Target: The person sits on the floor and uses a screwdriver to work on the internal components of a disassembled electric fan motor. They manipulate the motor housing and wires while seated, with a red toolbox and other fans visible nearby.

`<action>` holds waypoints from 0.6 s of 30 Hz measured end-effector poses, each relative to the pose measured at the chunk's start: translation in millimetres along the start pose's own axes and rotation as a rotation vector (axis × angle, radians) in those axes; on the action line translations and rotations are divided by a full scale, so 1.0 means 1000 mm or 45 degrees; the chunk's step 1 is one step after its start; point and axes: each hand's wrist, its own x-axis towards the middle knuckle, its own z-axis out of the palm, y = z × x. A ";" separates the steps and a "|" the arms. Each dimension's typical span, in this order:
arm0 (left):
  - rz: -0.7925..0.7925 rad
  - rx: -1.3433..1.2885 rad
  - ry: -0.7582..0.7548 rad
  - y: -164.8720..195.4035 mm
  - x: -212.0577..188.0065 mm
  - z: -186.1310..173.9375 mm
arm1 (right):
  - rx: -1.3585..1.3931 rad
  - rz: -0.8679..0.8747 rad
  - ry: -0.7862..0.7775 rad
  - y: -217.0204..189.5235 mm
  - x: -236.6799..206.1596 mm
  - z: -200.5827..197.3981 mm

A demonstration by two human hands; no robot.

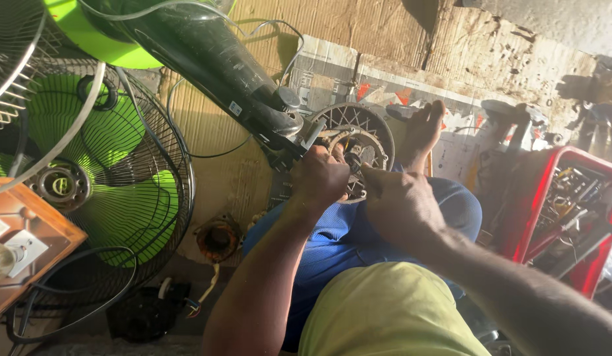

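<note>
A black fan stand pole [220, 59] slants down from the top left to a round fan motor housing [359, 135] that rests on my lap. My left hand [319, 178] grips the motor end where the pole joins it. A small tool, mostly hidden, is pinched in my right hand [398, 201] and pressed against the motor's middle. My bare foot [421, 132] lies just beyond the housing. Both hands nearly touch each other over the motor.
A green-bladed fan in a wire cage [115, 178] lies at the left, beside a wooden board with a bulb [23, 244]. A copper motor winding [217, 240] sits on the cardboard floor. At the right stands a red toolbox [569, 211] full of tools.
</note>
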 end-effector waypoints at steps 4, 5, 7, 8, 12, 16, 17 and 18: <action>-0.006 0.057 0.024 0.007 -0.002 -0.007 | 0.036 0.044 0.074 -0.009 -0.010 0.012; -0.021 0.035 0.028 0.010 -0.003 -0.009 | 0.054 0.015 0.104 -0.010 -0.012 0.015; -0.061 0.021 -0.018 0.014 -0.004 -0.015 | -0.020 0.010 0.111 -0.010 -0.014 0.020; -0.088 0.028 -0.077 0.016 -0.004 -0.017 | -0.055 0.013 0.106 -0.010 -0.015 0.023; -0.119 0.063 -0.118 0.019 -0.004 -0.021 | -0.007 0.013 0.188 -0.008 -0.018 0.035; -0.144 0.064 -0.133 0.021 -0.003 -0.021 | 0.081 -0.013 0.286 -0.006 -0.020 0.045; -0.160 0.060 -0.145 0.021 -0.003 -0.022 | 0.104 -0.023 0.311 -0.004 -0.020 0.047; -0.174 0.056 -0.153 0.023 -0.003 -0.023 | 0.150 -0.052 0.353 -0.003 -0.021 0.050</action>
